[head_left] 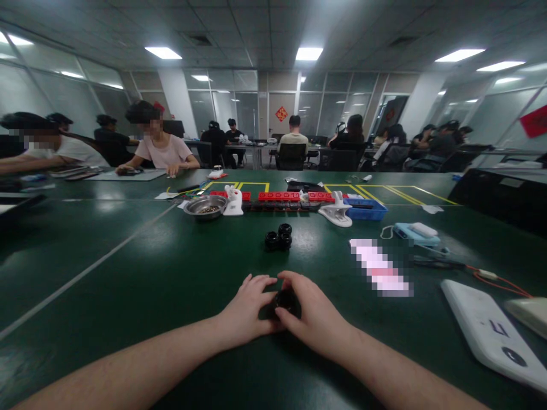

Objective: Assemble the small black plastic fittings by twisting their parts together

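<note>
While both of your hands close around the small black round plastic fitting (285,300) at the near edge of the dark green table (141,267), keep it low and just above the surface so it cannot roll off if it slips. Your left hand (245,310) cups it from the left with fingers curled against it, and your right hand (314,316) covers it from the right, thumb and fingers pressed on it; between them the piece is mostly hidden, so you cannot tell from this view whether it is 1 part or 2 being joined. My judgement: brace your wrists on the table and turn with the fingertips only.

Counting outward: 1 fitting in your grip, then a cluster of what looks like 3 more black round fittings (278,237) well apart from your hands. To your right lie 1 white flat rectangular device (487,333) and 1 light blue box with a white block on it (416,232). Farther back stand 1 round steel bowl (205,206), 2 white plastic holders (233,202), 1 row of red blocks (280,196) and 1 blue plastic tray (367,209). Other people sit at tables beyond.
</note>
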Demonstrator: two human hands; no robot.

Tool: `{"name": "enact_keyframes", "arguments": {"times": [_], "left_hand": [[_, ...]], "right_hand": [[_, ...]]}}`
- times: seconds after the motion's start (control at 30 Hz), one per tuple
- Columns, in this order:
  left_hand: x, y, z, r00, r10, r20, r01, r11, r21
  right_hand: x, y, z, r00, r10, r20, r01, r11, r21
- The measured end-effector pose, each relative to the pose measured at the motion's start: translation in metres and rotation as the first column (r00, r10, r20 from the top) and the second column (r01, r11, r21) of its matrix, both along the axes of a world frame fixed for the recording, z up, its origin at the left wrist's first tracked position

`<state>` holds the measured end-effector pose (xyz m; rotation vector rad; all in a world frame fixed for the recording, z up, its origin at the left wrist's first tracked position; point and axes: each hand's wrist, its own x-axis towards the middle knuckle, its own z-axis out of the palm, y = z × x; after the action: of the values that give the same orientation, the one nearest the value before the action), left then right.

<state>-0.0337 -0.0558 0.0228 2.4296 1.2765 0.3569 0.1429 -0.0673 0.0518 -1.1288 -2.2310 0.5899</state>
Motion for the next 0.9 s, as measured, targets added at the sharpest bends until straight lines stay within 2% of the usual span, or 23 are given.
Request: {"name": "enact_keyframes", "arguments": {"times": [0.13,0.3,0.37,0.57,0.77,0.83,0.9], "left_hand": [[0.0004,0.0001,0.001,1.0,-0.001,-0.014,0.001,1.0,-0.015],[0.0004,-0.0013,0.0018,1.0,0.009,0.001,-0.009,1.0,-0.005],[0.0001,-0.0012,0.0014,1.0,0.007,0.002,-0.007,1.0,0.003],[-0.0013,0.0018,-0.0023,1.0,-0.017,-0.017,0.016,1.0,-0.006],[-0.0006,-0.0006,0.0007,1.0,-0.009,0.004,0.009,1.0,0.009],[-0.0001,-0.0014,0.0018,1.0,-0.007,0.013,0.006,1.0,0.019],[0.0004,-0.0012,0.0018,1.0,-0.011,0.012,0.011,1.0,0.02]], "right_hand": [[0.0015,-0.0009,0.002,0.996,0.08,-0.05,-0.078,0.996,0.053],[0.0007,0.0012,-0.0002,0.999,-0.046,-0.017,0.047,0.997,0.06],[0.0001,0.001,-0.0011,0.999,-0.048,-0.002,0.048,0.998,0.042],[0.0016,-0.0046,0.0045,0.991,0.125,-0.044,-0.123,0.991,0.045],[0.0005,-0.0001,0.0034,0.997,-0.077,0.014,0.075,0.992,0.105],[0.0,0.0011,0.0019,0.996,-0.074,0.043,0.07,0.993,0.091],[0.0002,0.0003,0.0028,1.0,-0.002,0.028,0.0,0.998,0.058]]}}
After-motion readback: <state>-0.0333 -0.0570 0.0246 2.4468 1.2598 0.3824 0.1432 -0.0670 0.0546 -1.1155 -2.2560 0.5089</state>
